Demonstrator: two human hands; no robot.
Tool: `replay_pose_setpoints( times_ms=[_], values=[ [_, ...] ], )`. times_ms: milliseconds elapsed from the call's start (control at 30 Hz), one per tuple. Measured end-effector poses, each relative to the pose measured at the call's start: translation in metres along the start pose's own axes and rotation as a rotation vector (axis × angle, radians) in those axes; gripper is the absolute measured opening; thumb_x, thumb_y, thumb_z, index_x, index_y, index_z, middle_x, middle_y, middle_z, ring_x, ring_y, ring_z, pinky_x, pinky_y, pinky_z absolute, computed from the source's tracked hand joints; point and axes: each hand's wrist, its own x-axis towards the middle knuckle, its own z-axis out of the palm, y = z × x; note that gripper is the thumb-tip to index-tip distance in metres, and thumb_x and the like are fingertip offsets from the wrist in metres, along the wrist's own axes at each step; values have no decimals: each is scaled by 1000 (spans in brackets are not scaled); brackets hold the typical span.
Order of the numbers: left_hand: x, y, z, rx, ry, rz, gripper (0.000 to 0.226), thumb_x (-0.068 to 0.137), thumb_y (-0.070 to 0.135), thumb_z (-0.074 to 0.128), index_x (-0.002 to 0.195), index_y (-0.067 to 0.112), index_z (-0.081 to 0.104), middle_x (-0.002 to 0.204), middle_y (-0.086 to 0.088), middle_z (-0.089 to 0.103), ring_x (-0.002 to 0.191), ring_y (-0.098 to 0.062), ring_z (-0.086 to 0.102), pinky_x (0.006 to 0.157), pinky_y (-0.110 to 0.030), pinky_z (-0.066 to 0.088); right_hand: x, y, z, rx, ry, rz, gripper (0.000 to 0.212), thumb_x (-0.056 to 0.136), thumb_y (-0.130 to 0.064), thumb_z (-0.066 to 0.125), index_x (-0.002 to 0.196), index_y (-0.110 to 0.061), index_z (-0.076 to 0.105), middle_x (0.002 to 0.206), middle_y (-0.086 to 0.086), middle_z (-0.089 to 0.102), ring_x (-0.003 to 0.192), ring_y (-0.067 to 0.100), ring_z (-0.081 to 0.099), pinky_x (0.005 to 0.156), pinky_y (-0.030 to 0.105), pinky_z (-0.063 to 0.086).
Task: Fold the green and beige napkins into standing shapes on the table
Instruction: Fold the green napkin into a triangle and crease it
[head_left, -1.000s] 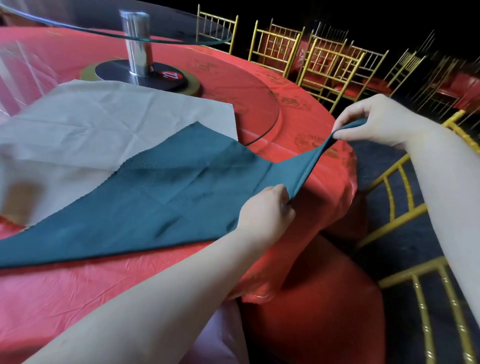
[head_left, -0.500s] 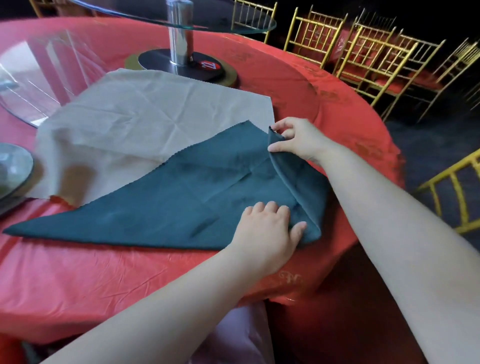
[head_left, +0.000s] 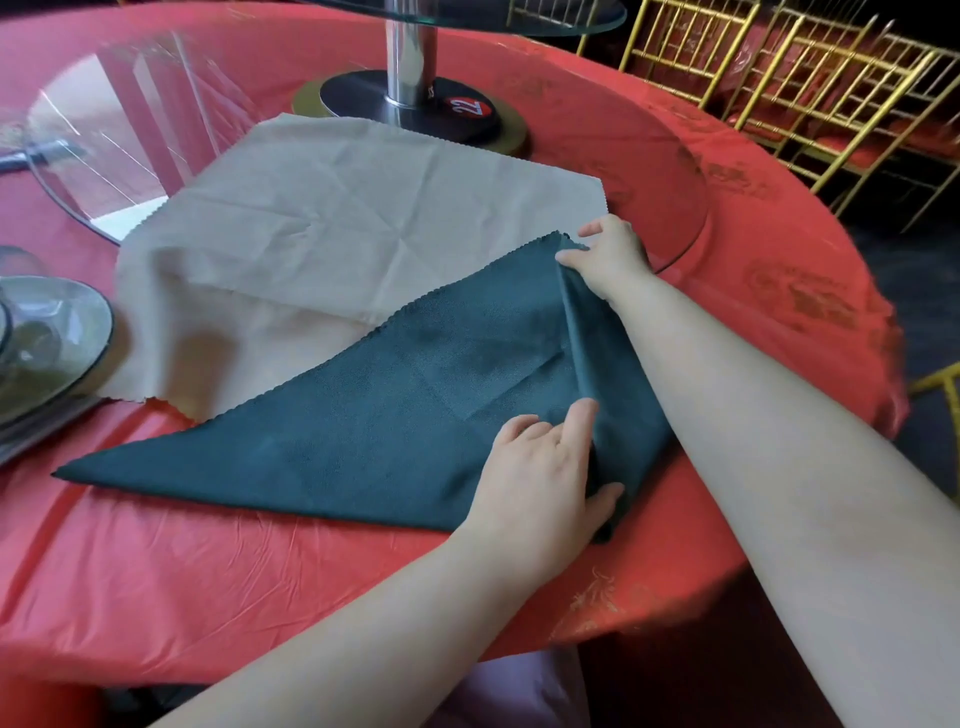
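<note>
Beige napkin (head_left: 337, 234) beneath green napkin (head_left: 389, 405), glass turntable (head_left: 119, 119) behind

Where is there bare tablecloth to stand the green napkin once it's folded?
Bare red tablecloth runs between the green napkin and the near rim. Another patch lies right of the right hand, outside the glass turntable. Crowded: the beige napkin fills the centre, glass dishes sit at left.
</note>
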Motion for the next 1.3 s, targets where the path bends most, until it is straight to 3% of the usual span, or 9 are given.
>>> replay_pose_setpoints(
  times_ms=[100, 200, 333, 567, 767, 933, 1000, 1167, 1300],
  values=[
    [-2, -1, 3, -7, 55, -7, 52, 70, 41, 60, 112, 12, 48, 82, 5, 64, 74, -17, 62, 90, -25, 31, 6, -2, 4, 23, 19, 19, 36, 87, -18, 59, 120, -8, 51, 129, 8, 49, 114, 23, 50, 81, 21, 36],
    [-3, 0, 2, 3, 81, -8, 53, 71, 40, 56, 115, 12, 48, 93, 2, 60, 85, -16, 60, 94, -25, 34, 9, -4, 6, 56, 44, 23, 37, 83, -17, 65, 117, -8, 53, 125, 9, 53, 107, 23, 54, 76, 22, 37],
    [-6, 1, 2, 33, 73, 13, 53, 71, 38, 63, 117, 16, 50, 97, 2, 58, 82, -16, 61, 97, -29, 43, 11, -2, 11, 82, 85, 44, 37, 80, -18, 69, 113, -8, 55, 117, 7, 58, 94, 20, 56, 72, 23, 38],
    [-7, -3, 9, 155, 47, 64, 47, 71, 43, 64, 112, 21, 61, 108, 5, 61, 81, -11, 61, 103, -33, 32, 14, 0, 19, -10, 115, 10, 35, 81, -20, 69, 111, -8, 55, 117, 8, 60, 104, 25, 57, 80, 27, 41],
    [-6, -1, 7, 191, -18, 25, 49, 76, 45, 36, 108, 23, 66, 107, 10, 64, 85, -12, 60, 101, -40, 42, -14, 10, 7, -206, 174, -242, 35, 89, -33, 55, 115, -10, 54, 123, 13, 49, 114, 32, 42, 95, 31, 28],
    [-5, -2, 5, 190, -34, 25, 46, 80, 44, 37, 107, 21, 66, 106, 9, 66, 94, -15, 61, 102, -42, 40, -92, 31, -39, -7, -84, -502, 7, 85, -18, 60, 90, -19, 64, 93, -2, 60, 91, 4, 54, 88, 18, 40],
    [-6, -1, 3, 180, -39, 29, 45, 82, 45, 37, 107, 20, 65, 106, 8, 66, 100, -18, 60, 103, -44, 38, -130, 44, -55, -10, -236, -534, 7, 82, -25, 60, 87, -22, 64, 89, -8, 62, 88, -2, 56, 87, 12, 39],
    [-7, 0, 2, 203, -103, 24, 50, 81, 50, 39, 112, 18, 62, 113, 6, 65, 112, -22, 57, 104, -47, 35, -191, 81, -55, -175, -337, -539, 38, 77, -47, 50, 109, -29, 55, 112, -28, 52, 110, -14, 44, 112, 33, 22],
    [-5, 1, 3, 250, -189, 21, 53, 81, 53, 38, 111, 17, 61, 118, 3, 64, 117, -27, 56, 102, -51, 36, -197, 89, -53, -161, -286, -490, 39, 73, -53, 49, 101, -26, 46, 122, -22, 47, 115, -18, 36, 115, 38, 17]
  ],
)
